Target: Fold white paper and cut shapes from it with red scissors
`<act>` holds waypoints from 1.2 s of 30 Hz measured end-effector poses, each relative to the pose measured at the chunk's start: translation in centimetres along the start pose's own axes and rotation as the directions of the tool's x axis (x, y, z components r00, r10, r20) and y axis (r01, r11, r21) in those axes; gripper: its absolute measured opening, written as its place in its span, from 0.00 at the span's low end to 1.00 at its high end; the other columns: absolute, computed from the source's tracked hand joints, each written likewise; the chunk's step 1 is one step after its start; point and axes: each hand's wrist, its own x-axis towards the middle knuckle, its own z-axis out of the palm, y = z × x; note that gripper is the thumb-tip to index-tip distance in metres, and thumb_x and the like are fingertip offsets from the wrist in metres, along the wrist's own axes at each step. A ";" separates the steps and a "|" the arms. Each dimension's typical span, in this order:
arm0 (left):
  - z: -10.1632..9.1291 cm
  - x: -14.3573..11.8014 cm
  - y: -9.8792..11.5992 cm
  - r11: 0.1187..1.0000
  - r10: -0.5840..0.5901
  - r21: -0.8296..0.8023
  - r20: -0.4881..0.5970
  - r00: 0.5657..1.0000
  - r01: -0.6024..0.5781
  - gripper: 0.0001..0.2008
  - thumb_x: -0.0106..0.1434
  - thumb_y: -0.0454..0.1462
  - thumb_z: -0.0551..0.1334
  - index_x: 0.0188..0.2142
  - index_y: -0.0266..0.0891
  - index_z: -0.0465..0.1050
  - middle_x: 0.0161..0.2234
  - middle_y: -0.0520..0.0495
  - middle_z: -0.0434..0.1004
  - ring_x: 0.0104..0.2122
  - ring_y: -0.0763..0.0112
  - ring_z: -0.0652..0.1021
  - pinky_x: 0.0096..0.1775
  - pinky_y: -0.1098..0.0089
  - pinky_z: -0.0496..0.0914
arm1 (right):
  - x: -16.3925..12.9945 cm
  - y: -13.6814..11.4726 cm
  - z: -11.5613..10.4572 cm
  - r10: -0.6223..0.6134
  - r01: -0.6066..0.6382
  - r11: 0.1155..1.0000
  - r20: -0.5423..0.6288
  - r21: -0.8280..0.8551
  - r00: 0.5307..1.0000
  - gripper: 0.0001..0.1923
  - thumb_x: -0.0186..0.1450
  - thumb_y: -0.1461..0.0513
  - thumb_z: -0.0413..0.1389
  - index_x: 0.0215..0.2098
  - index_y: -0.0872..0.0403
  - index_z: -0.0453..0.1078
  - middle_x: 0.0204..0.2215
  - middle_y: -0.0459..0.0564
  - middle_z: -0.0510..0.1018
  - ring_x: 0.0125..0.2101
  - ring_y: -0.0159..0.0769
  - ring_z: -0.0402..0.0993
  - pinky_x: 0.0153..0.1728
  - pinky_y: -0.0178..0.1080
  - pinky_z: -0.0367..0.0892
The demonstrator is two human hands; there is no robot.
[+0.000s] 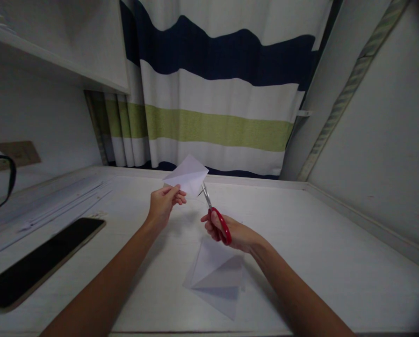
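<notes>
Above the white desktop, my left hand (165, 203) pinches a small folded piece of white paper (188, 174) by its lower edge, thumb on top. My right hand (230, 230) grips a pair of scissors (224, 229) with red handles, fingers through the loops. The scissor blades point up and away, slightly parted, close to the paper's lower right corner; whether they touch it I cannot tell. Below my right hand, more creased white paper (218, 271) lies on the desk, partly hidden by that hand.
A black-screened phone (44, 262) lies at the left of the white desk (335, 281). Flat paper sheets (65, 203) rest along the left wall. A black cable (11, 182) hangs at the far left. A striped curtain (216, 126) covers the back, and a wall (381, 154) bounds the right.
</notes>
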 end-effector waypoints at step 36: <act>1.7 -1.6 0.0 0.998 0.022 0.067 -0.051 0.998 -0.019 0.10 0.48 0.37 0.59 0.19 0.29 0.68 0.14 0.48 0.70 0.15 0.76 0.71 0.20 0.75 0.66 | 0.0 -0.3 -0.6 0.126 -0.260 0.912 0.384 0.318 0.915 0.27 0.56 0.44 0.39 0.31 0.60 0.60 0.20 0.45 0.57 0.20 0.24 0.55 0.20 0.30 0.47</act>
